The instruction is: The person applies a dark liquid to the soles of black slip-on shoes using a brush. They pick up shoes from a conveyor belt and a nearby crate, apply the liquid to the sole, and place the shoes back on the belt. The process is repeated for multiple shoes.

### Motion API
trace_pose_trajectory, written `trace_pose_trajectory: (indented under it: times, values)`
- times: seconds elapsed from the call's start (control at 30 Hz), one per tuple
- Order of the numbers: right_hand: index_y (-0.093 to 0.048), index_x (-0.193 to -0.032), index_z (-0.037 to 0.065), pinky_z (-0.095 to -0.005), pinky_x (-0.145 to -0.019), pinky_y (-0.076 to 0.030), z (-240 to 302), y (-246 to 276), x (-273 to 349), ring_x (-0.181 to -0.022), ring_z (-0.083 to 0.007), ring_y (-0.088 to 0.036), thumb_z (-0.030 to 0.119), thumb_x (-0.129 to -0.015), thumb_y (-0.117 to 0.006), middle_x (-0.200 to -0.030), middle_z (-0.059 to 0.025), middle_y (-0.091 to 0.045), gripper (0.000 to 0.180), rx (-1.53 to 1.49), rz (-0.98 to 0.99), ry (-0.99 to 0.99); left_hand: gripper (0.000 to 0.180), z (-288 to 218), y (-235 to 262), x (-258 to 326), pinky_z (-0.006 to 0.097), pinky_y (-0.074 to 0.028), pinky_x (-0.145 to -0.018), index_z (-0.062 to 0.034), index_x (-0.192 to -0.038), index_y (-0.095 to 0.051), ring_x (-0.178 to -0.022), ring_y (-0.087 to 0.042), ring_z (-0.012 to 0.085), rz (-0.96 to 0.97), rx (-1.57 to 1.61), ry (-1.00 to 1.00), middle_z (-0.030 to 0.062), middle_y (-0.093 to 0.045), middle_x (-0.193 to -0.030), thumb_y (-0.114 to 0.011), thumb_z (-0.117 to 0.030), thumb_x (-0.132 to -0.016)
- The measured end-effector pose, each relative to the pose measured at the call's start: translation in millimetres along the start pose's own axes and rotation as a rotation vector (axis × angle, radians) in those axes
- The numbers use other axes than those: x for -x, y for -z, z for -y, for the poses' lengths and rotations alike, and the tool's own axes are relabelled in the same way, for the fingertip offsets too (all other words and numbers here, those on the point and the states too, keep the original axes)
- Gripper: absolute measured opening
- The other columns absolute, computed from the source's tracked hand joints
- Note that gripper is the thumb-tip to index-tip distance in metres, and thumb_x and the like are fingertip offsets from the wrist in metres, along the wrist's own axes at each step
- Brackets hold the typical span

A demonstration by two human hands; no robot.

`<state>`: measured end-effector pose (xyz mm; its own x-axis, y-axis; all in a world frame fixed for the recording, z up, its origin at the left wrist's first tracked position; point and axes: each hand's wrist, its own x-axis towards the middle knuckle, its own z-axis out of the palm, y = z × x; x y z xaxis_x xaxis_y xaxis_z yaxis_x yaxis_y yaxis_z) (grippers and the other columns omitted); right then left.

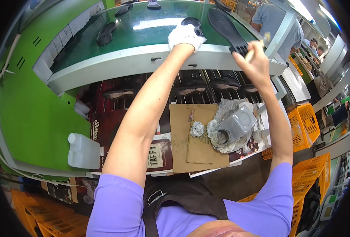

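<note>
My left hand (184, 36), in a white glove, reaches over the belt's near edge. Its fingers close on a black shoe sole (192, 23), whose far end shows beyond them; the fingertips themselves are hidden. My right hand (257, 65) is raised at the right end of the belt, wrapped round a brush (266, 37) with a pale handle, bristles upward. Close to that hand lies a long black sole (225, 28), tilted across the belt's right edge. Another black sole (106, 34) rests farther left on the green belt (155, 35).
Below the belt, several dark shoe parts (190, 91) sit on a rack of bars. Cardboard (179, 138) carries a crumpled white wad (197, 129) and a tilted clear container (238, 122) on plastic wrap. A white jug (84, 152) stands left; orange crates (303, 124) stand right. Other people work beyond.
</note>
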<state>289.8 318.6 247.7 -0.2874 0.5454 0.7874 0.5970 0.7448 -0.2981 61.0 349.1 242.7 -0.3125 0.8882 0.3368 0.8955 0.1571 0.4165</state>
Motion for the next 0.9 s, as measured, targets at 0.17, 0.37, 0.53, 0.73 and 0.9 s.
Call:
trace_pose_trajectory:
  times: [0.17, 0.37, 0.53, 0.73, 0.9]
  values:
    - [-0.047, -0.100, 0.003, -0.0440, -0.076, -0.047, -69.4, -42.2, -84.2, -0.083, -0.0383, -0.061, 0.044, -0.070, -0.063, -0.085, -0.0220, -0.063, 0.054, 0.263, 0.154, -0.167, 0.060, -1.8, 4.4, 4.2, 0.036, -0.047, -0.089, -0.0061, -0.103, -0.066, -0.100, -0.061, 0.0291, -0.063, -0.008, -0.032, 0.0170, -0.062, -0.109, -0.066, -0.055, -0.067]
    - [-0.047, -0.108, 0.005, -0.0464, -0.087, -0.044, -139.6, -67.7, -88.7, -0.101, -0.0392, -0.058, 0.044, -0.072, -0.068, -0.104, -0.0247, -0.061, 0.057, 0.375, 0.358, -0.385, 0.065, -5.6, 10.7, 6.6, 0.036, -0.046, -0.090, -0.0080, -0.106, -0.064, -0.101, -0.060, 0.0297, 0.089, 0.040, -0.092, 0.0156, -0.064, -0.107, -0.063, -0.059, -0.066]
    - [-0.047, -0.110, 0.004, -0.0458, -0.087, -0.045, -141.9, -75.3, -91.1, -0.101, -0.0397, -0.058, 0.036, -0.074, -0.064, -0.105, -0.0256, -0.061, 0.051, 0.363, 0.368, -0.418, 0.063, -5.8, 4.2, 5.5, 0.036, -0.046, -0.088, -0.0126, -0.106, -0.064, -0.099, -0.060, 0.0307, 0.041, 0.035, -0.071, 0.0153, -0.063, -0.108, -0.063, -0.061, -0.066]
    - [-0.049, -0.106, -0.004, -0.0475, -0.086, -0.047, -160.9, -90.2, -98.2, -0.097, -0.0412, -0.059, 0.020, -0.076, -0.045, -0.103, -0.0298, -0.059, 0.039, 0.223, 0.338, -0.308, 0.058, -4.7, 6.4, -0.1, 0.039, -0.046, -0.088, -0.0162, -0.109, -0.064, -0.101, -0.060, 0.0329, 0.000, 0.000, -0.098, 0.0149, -0.063, -0.108, -0.063, -0.057, -0.067]
    - [-0.047, -0.109, -0.003, -0.0454, -0.088, -0.046, -165.5, -76.0, -92.1, -0.100, -0.0400, -0.059, 0.019, -0.076, -0.052, -0.106, -0.0288, -0.059, 0.040, 0.199, 0.327, -0.354, 0.056, 2.5, -4.8, 0.7, 0.037, -0.044, -0.087, -0.0119, -0.110, -0.062, -0.101, -0.059, 0.0315, -0.077, 0.093, -0.205, 0.0148, -0.063, -0.107, -0.062, -0.054, -0.073]
